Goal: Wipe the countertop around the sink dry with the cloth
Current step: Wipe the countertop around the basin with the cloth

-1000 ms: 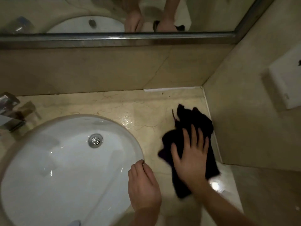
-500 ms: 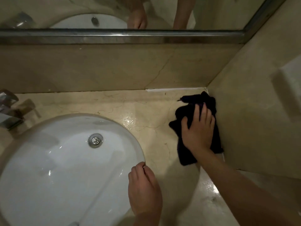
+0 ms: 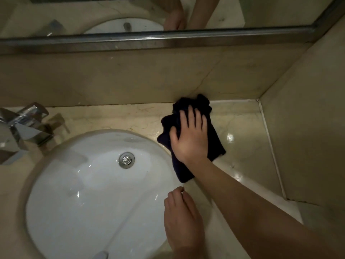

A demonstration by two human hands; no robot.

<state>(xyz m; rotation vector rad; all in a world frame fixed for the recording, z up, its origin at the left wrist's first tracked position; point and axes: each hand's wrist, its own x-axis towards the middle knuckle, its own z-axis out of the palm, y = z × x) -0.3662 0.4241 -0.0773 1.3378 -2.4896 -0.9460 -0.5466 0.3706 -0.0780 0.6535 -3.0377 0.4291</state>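
Cloth [image 3: 212,144] lies under our flat, open-fingered right hand [image 3: 190,137] on the countertop [image 3: 242,146], right of the sink [image 3: 78,184]; our left hand [image 3: 182,219], loosely curled and holding nothing, rests on the sink's near rim.

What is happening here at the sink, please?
A person is wiping the countertop beside the white sink. The right hand presses flat on a dark cloth, which lies near the back wall. The left hand rests on the sink rim. Some wet shine shows to the right of the cloth.
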